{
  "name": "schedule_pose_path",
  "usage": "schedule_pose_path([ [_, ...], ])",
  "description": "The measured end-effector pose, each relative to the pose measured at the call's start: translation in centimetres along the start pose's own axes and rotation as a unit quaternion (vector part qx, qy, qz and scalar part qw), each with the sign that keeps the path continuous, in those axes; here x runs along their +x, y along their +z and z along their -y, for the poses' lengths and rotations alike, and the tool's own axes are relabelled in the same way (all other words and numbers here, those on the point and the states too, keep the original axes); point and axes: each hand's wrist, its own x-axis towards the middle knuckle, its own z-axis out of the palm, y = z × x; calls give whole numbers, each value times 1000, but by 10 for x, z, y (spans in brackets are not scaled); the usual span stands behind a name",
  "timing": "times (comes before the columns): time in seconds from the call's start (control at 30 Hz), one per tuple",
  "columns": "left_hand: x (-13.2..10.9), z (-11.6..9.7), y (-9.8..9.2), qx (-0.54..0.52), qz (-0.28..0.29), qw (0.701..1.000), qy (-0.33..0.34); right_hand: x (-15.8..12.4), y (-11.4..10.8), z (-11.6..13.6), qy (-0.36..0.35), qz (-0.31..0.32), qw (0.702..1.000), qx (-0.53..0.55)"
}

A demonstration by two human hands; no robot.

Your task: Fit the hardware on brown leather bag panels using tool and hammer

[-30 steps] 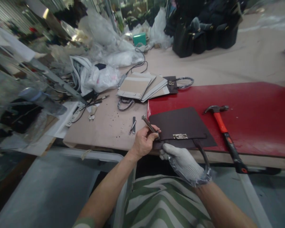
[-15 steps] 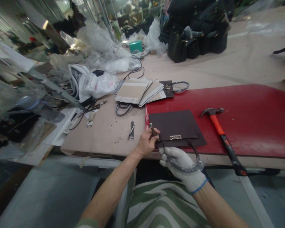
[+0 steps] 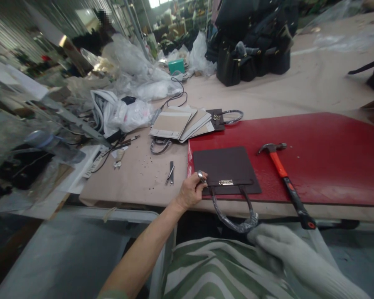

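A dark brown bag panel (image 3: 223, 166) lies on the red mat, with a gold metal clasp plate (image 3: 226, 182) near its front edge. From that edge a plastic-wrapped handle (image 3: 226, 220) hangs over the table's rim. My bare left hand (image 3: 190, 191) is closed at the panel's left front corner, its fingers pinching a short metal punch (image 3: 200, 175) whose round silver end points up. My right hand (image 3: 276, 247), in a white knit glove, is smeared by motion to the right of the handle and apart from the panel. Its fingers cannot be made out clearly.
A claw hammer (image 3: 282, 176) with an orange and black handle lies on the red mat (image 3: 327, 162). Left of the mat are a thin metal tool (image 3: 170, 174) and a stack of beige panels (image 3: 171, 122). Black bags (image 3: 252, 54) stand behind; plastic wrapping (image 3: 127, 62) is heaped at the left.
My right hand has let go of the wrapped handle and moved right and toward my body. The handle now hangs loose. My left hand stays at the panel's corner with the punch more upright.
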Motion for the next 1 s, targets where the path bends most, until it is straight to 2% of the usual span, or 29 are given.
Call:
schedule_pose_path([
  [0.03, 0, 0, 0, 4, 2, 1000, 0, 2, -18, 4, -32, -116, 987, -108],
  [0.07, 0, -1, 1, 7, 1, 1000, 0, 7, -35, 8, -45, -228, 951, -203],
  [0.1, 1, -1, 1, 10, 0, 1000, -1, 14, -49, 13, -46, -313, 903, -292],
  [0.13, 1, -2, 1, 11, -2, 1000, -1, 21, -60, 16, -40, -357, 855, -373],
  [0.17, 2, -3, 2, 11, -3, 1000, -2, 29, -68, 19, -27, -375, 818, -436],
  [0.2, 2, -3, 2, 11, -2, 1000, -3, 35, -74, 20, -13, -370, 797, -478],
  [0.23, 3, -4, 2, 11, 1, 1000, -5, 41, -78, 21, 3, -352, 793, -497],
  [0.4, 5, -6, 3, 14, 13, 1000, -17, 50, -97, 14, 78, -284, 854, -430],
  [0.47, 5, -5, 4, 13, 8, 1000, -22, 48, -104, 13, 88, -295, 869, -387],
  [0.53, 5, -4, 5, 13, 4, 1000, -23, 41, -103, 17, 76, -326, 898, -286],
  [0.6, 5, -3, 6, 14, 3, 1000, -20, 28, -91, 27, 37, -334, 935, -116],
  [0.63, 5, -3, 6, 14, 4, 1000, -19, 18, -81, 34, 6, -318, 948, -18],
  [0.7, 5, -3, 6, 15, 7, 1000, -21, -4, -56, 52, -54, -252, 957, 133],
  [0.73, 5, -3, 6, 16, 8, 1000, -24, -14, -44, 61, -86, -233, 954, 165],
  [0.77, 5, -4, 6, 17, 9, 999, -27, -24, -33, 71, -112, -218, 954, 176],
  [0.83, 5, -4, 6, 18, 11, 999, -32, -36, -18, 86, -138, -201, 962, 122],
  [0.9, 5, -3, 6, 15, 9, 999, -31, -37, -13, 94, -166, -207, 964, -3],
  [1.0, 5, -2, 8, 13, 4, 1000, -26, -26, -16, 101, -208, -223, 933, -189],
])
